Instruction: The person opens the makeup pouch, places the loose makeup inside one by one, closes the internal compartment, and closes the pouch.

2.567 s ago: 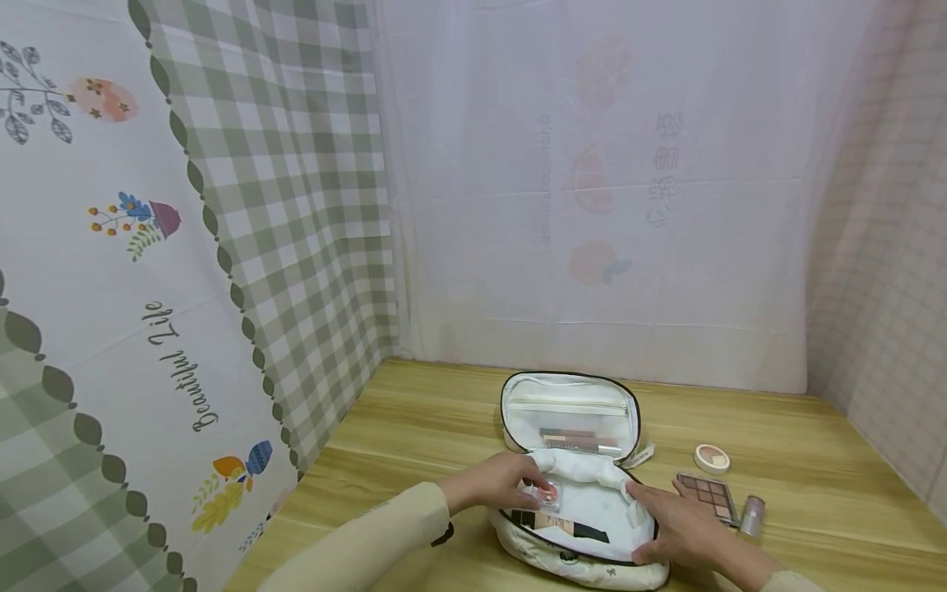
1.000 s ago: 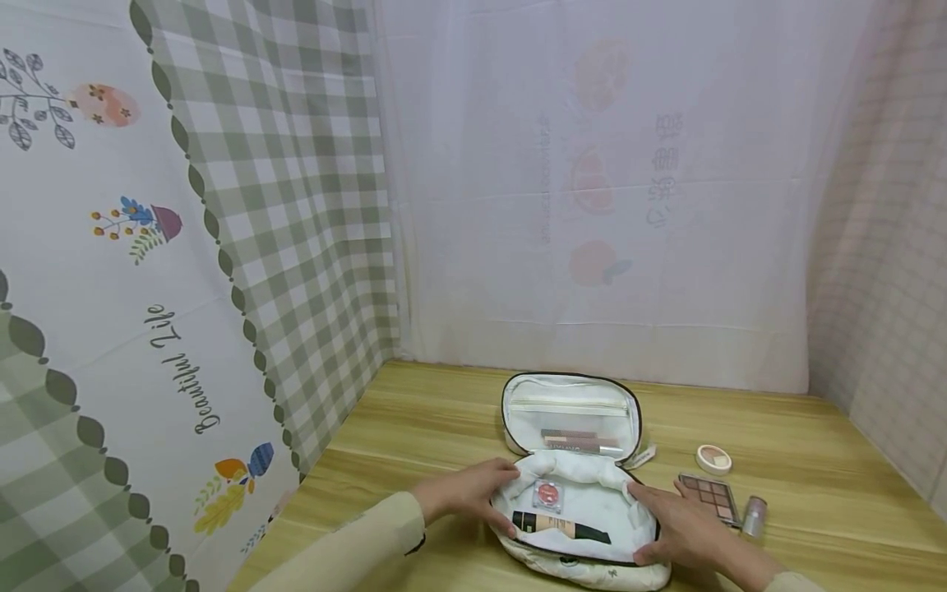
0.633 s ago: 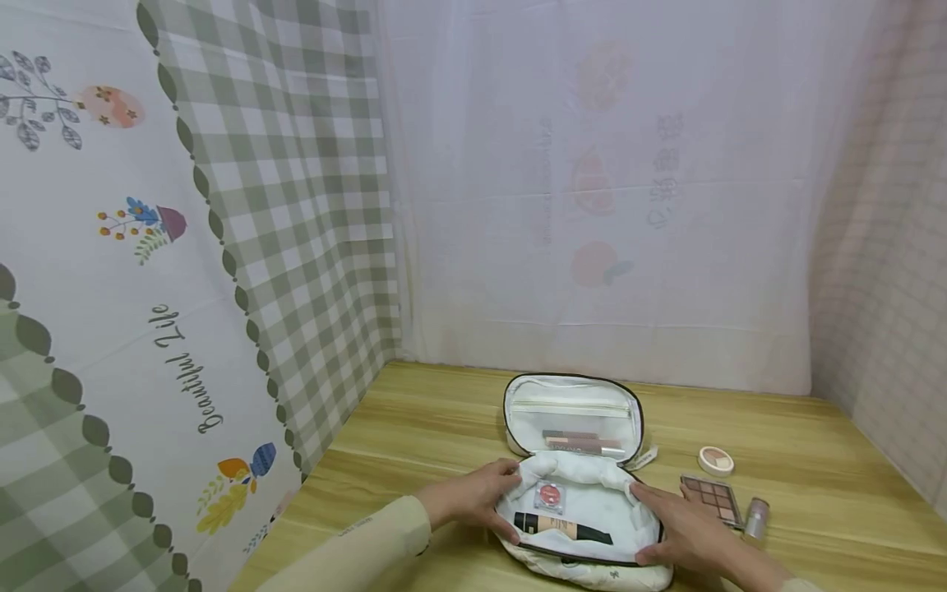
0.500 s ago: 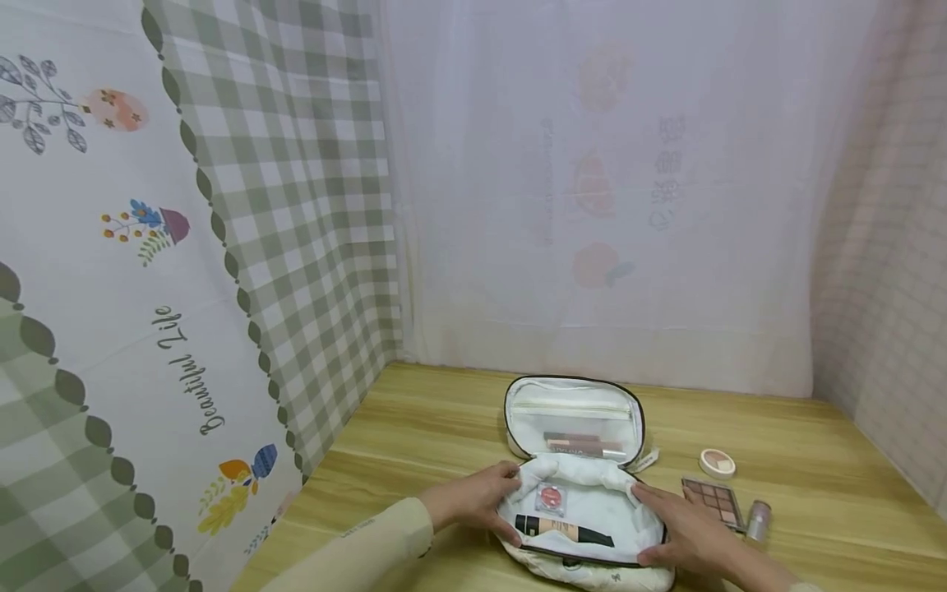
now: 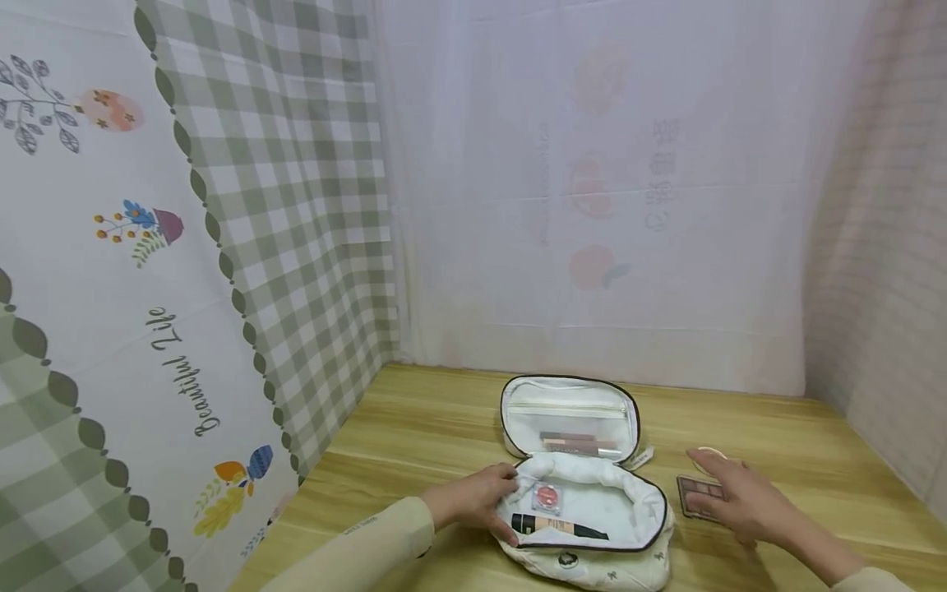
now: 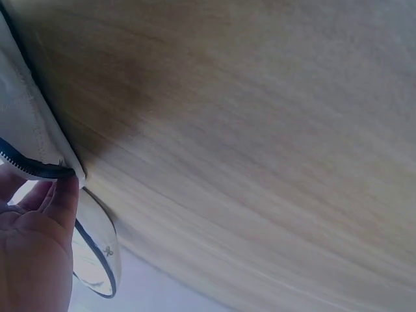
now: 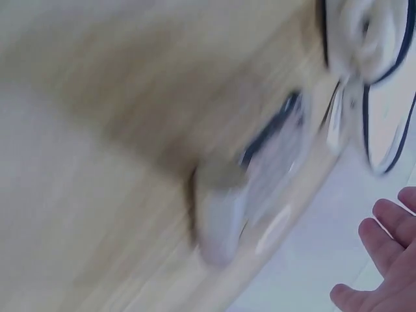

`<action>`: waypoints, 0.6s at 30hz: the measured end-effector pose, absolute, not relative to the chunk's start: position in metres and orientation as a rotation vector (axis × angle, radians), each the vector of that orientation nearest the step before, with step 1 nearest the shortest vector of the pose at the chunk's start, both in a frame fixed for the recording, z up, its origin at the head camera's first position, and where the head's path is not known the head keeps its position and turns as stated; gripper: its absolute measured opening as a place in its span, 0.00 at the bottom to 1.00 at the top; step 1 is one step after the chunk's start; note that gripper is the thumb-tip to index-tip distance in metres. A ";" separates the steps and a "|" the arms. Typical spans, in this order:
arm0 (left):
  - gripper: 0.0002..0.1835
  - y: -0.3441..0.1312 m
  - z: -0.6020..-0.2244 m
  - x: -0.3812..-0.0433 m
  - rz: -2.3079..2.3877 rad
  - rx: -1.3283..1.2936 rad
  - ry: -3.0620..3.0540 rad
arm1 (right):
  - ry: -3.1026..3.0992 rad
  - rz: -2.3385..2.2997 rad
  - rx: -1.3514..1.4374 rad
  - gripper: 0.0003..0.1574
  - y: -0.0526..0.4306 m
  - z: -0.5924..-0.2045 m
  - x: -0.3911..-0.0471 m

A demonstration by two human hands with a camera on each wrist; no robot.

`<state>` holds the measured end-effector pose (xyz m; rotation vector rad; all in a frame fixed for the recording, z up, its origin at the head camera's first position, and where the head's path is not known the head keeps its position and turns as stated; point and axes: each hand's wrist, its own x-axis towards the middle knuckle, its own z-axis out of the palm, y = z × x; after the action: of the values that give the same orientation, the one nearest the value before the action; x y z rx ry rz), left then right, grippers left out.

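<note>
A white makeup bag [image 5: 584, 563] lies unzipped, its lid [image 5: 570, 390] folded back. My left hand [image 5: 473, 500] grips the bag's left rim, thumb and fingers on either side of the zipper edge. Inside rest a small red blush compact [image 5: 547, 497] and a black-and-beige tube [image 5: 558, 526]. Over the eyeshadow palette [image 5: 688, 487], my right hand [image 5: 750, 500] hovers with its fingers spread and nothing held. It partly covers the palette and a round white compact [image 5: 710, 450]. A pale cylindrical tube [image 7: 221, 221] shows blurred in the right wrist view; in the head view it is hidden behind the right hand.
Slim tubes [image 5: 577, 442] sit behind the mesh pocket in the lid. A fabric tag [image 5: 642, 458] sticks out at the lid's right side. Checked cloth [image 5: 296, 205] hangs along the left of the wooden table [image 5: 414, 411], and a white curtain [image 5: 481, 247] hangs behind.
Earlier, my left hand let go of the blush compact inside the bag and took the left rim. My right hand has since left the right rim and moved right, over the palette.
</note>
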<state>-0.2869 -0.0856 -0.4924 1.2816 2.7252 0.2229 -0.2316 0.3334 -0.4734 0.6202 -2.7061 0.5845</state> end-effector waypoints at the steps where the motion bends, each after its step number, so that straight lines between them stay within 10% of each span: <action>1: 0.43 -0.085 -0.492 -0.286 0.216 1.277 2.727 | -2.721 0.578 0.603 0.41 0.340 -0.472 -0.232; 18: 0.43 -0.084 -0.494 -0.287 0.206 1.274 2.740 | -2.823 0.585 0.534 0.47 0.379 -0.473 -0.250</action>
<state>-0.2866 -0.0844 -0.4939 1.2738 2.7400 0.2059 -0.2500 0.3794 -0.4729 0.5344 -2.8226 0.5851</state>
